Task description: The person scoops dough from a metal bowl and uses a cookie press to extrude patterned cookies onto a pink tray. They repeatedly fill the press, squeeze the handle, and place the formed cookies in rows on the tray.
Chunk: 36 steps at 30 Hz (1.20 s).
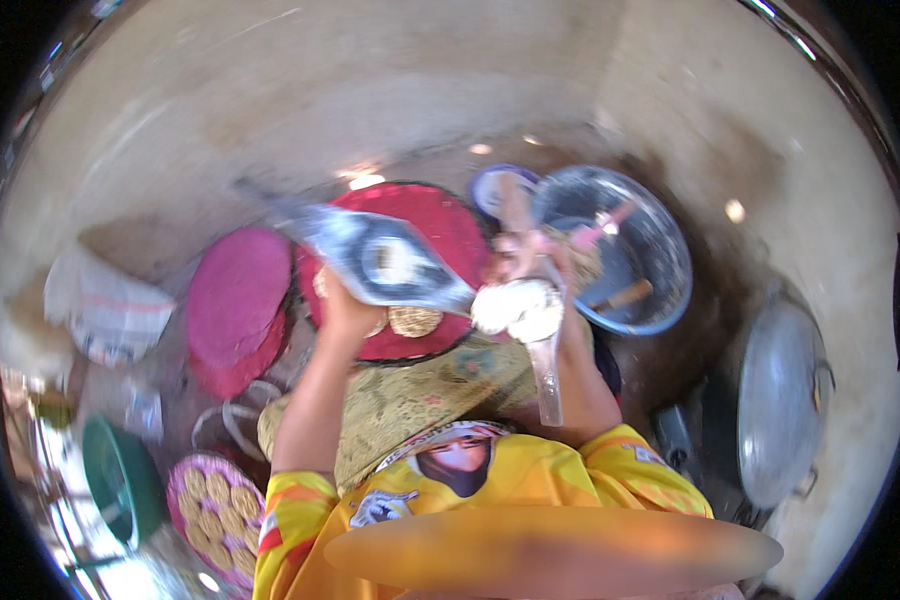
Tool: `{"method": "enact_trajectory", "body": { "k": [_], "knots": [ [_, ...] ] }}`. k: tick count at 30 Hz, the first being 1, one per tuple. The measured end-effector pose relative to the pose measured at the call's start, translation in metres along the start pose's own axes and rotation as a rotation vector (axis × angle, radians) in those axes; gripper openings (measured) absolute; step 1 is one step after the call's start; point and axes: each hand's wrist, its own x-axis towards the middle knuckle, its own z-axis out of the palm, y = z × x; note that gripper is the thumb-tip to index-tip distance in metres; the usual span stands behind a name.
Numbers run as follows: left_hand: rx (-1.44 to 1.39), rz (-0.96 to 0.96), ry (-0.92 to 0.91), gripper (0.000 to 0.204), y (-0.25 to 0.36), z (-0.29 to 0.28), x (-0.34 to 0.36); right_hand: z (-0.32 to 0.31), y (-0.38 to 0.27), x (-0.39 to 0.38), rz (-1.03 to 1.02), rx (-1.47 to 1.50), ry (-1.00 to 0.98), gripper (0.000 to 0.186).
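My left hand [348,305] is closed round a long blue-grey shiny tool [355,245], smeared by motion, with a round opening in its middle that looks white. It slants over a red round tray [410,205]. Beneath it, coiled noodle-like discs [416,321] lie on the tray's near part. Right of the tray, my right hand [530,256] is closed on a pale, see-through bar [547,390] that points down toward me. White dough [518,308] sits on this bar in rounded lumps. The right fingers are blurred, and the tool's near tip almost meets the dough.
A blue basin [675,255] with a wooden-handled utensil [625,295] stands at the right. Beyond it lies a large metal lid [780,400]. On the left are pink round mats [238,290], a white sack [110,305], a green tub [120,480] and a pink tray [180,490] of several discs.
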Motion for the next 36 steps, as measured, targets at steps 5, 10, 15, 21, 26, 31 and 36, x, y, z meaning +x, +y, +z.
{"method": "enact_trajectory", "body": {
  "k": [5, 10, 15, 21, 26, 31, 36],
  "knots": [
    [0.304, 0.367, -0.034, 0.036, -0.013, 0.001, -0.005, 0.025, 0.009, 0.012, -0.144, -0.359, 0.071, 0.052],
    [0.526, 0.663, -0.029, 0.023, -0.011, -0.014, -0.004, 0.053, 0.02, 0.009, -0.408, -0.759, 0.241, 0.049],
    [0.566, 0.704, -0.198, 0.025, -0.009, -0.027, -0.009, 0.07, 0.045, -0.009, -1.023, -1.324, -0.181, 0.054],
    [0.215, 0.289, -0.216, 0.053, -0.015, -0.025, -0.032, 0.126, 0.048, 0.0, -1.211, -1.874, -0.498, 0.049],
    [-0.139, -0.109, -0.068, 0.047, -0.04, -0.048, -0.055, 0.19, 0.039, -0.033, -0.149, -1.731, -1.293, 0.025],
    [-0.183, -0.134, 0.113, 0.044, -0.07, -0.065, -0.068, 0.213, 0.058, -0.071, 0.543, -1.786, -1.494, 0.022],
    [-0.363, -0.219, 0.204, 0.048, -0.065, -0.067, -0.087, 0.209, 0.083, -0.085, 0.652, -1.781, -1.578, 0.019]
  ]
}}
